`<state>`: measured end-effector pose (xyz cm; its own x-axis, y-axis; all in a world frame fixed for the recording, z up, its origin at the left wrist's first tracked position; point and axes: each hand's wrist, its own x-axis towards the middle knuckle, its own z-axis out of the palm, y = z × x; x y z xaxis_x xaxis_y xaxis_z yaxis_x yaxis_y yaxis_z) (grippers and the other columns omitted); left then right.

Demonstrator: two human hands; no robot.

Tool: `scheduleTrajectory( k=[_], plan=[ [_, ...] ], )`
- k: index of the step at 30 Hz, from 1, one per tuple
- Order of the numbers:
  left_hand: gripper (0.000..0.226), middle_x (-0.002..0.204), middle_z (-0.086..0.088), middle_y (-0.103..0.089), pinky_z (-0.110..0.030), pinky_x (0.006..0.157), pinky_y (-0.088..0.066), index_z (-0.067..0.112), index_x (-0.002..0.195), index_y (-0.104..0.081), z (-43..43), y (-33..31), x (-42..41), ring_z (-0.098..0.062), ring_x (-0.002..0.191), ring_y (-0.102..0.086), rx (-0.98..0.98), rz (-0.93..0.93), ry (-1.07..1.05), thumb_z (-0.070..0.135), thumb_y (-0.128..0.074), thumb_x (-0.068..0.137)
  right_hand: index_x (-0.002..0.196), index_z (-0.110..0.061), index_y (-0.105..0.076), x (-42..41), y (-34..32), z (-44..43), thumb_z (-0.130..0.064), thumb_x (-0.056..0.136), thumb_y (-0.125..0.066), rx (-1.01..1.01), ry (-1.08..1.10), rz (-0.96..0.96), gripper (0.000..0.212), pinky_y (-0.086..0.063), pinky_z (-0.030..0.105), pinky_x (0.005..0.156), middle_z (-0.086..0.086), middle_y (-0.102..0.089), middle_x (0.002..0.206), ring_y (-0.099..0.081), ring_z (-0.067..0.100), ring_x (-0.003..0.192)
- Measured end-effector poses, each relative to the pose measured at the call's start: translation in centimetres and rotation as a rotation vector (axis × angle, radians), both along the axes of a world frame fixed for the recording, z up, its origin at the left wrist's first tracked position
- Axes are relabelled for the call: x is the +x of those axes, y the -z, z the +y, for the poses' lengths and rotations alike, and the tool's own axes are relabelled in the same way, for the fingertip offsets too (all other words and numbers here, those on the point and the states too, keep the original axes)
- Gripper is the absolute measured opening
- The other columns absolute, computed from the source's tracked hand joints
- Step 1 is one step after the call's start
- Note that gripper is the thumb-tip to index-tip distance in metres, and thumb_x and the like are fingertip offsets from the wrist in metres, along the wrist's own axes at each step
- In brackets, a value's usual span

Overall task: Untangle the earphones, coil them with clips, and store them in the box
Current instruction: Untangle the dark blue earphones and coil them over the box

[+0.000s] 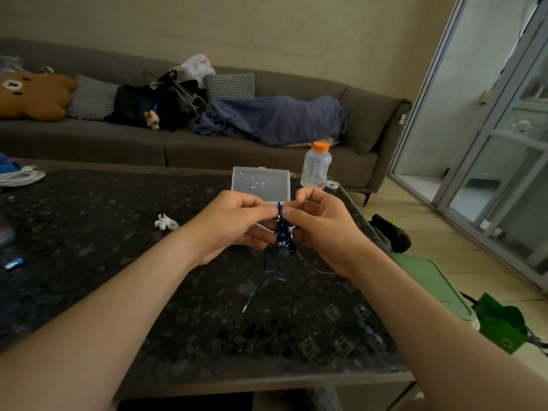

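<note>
Head-worn wide-angle view, facing forward and down, close over table [89, 232], sofa [237, 155] beyond

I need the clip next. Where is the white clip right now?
In the head view the white clip lies on the dark table, left of the left hand, apart from the clear box.

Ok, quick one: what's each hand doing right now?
Left hand: pinching the tangled earphones.
Right hand: pinching the same earphones from the other side.

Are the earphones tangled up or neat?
Tangled: the earphones bunch in a knot pinched between left hand and right hand, plug trailing below.
</note>
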<state>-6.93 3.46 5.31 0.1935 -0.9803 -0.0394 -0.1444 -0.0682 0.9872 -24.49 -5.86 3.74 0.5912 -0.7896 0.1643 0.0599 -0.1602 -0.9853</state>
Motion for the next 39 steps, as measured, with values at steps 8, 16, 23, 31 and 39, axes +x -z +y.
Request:
scheduleTrajectory(
  k=[8,16,23,31,39],
  plan=[
    [0.006,0.093,0.003,-0.08,-0.034,0.075,-0.066,0.021,0.102,-0.079,0.0,0.6,0.0,-0.015,0.083,-0.079,-0.166,-0.362,-0.045,0.019,-0.077,0.097,0.108,-0.015,-0.072,-0.1,-0.2,0.2,-0.016,0.095,-0.078,-0.037,0.099,0.069,0.014,-0.06,0.044,0.087,0.005,-0.079,0.096,-0.071,0.019,0.087],
    [0.009,0.091,0.001,-0.077,-0.037,0.073,-0.066,0.02,0.092,-0.075,-1.0,1.0,-0.2,-0.018,0.087,-0.076,-0.252,-0.333,-0.212,0.013,-0.072,0.097,0.11,-0.016,-0.069,0.2,0.0,-0.1,-0.012,0.094,-0.079,0.062,0.245,0.088,0.019,-0.064,0.044,0.088,0.008,-0.08,0.1,-0.079,0.025,0.096],
    [0.017,0.099,-0.013,-0.069,-0.047,0.095,-0.061,0.01,0.107,-0.068,-1.4,0.7,-0.5,-0.024,0.092,-0.066,-0.112,-0.029,-0.239,0.015,-0.052,0.108,0.112,-0.012,-0.061,0.3,-0.5,0.6,-0.007,0.101,-0.069,0.129,0.182,0.068,0.015,-0.066,0.04,0.081,0.011,-0.077,0.103,-0.081,0.023,0.087],
    [0.006,0.093,-0.002,-0.08,-0.039,0.085,-0.066,0.017,0.101,-0.078,-1.1,1.1,-0.1,-0.02,0.091,-0.077,-0.132,-0.243,-0.12,0.018,-0.072,0.1,0.113,-0.018,-0.06,0.9,-0.2,0.4,-0.011,0.103,-0.067,-0.039,0.262,0.029,0.015,-0.066,0.041,0.084,0.01,-0.074,0.104,-0.077,0.021,0.093],
    [0.005,0.097,0.003,-0.07,-0.018,0.07,-0.053,0.024,0.107,-0.063,-1.4,0.9,-0.7,-0.007,0.086,-0.067,-0.226,-0.415,-0.258,0.022,-0.058,0.108,0.115,-0.022,-0.07,1.2,-0.4,0.9,-0.019,0.1,-0.073,-0.221,0.168,0.222,0.016,-0.062,0.025,0.074,0.003,-0.077,0.089,-0.074,0.018,0.083]
  ],
)
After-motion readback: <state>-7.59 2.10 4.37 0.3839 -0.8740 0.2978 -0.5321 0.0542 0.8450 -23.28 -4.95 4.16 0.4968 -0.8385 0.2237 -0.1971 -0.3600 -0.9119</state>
